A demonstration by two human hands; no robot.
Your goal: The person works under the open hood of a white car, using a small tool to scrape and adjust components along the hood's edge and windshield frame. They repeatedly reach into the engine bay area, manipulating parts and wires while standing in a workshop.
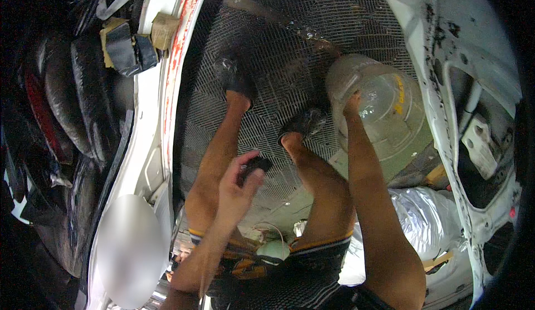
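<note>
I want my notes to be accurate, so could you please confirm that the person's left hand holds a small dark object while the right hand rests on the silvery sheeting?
Not quite: the head view shows the right hand at the mouth of the translucent bucket. The left hand does hold a small dark object.

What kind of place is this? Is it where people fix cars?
Probably a car repair workshop, though I can't be sure. The white metal panel with cutouts looks like bare car bodywork, the long dark curved pieces could be bumpers, and there's a see-through bucket.
</note>
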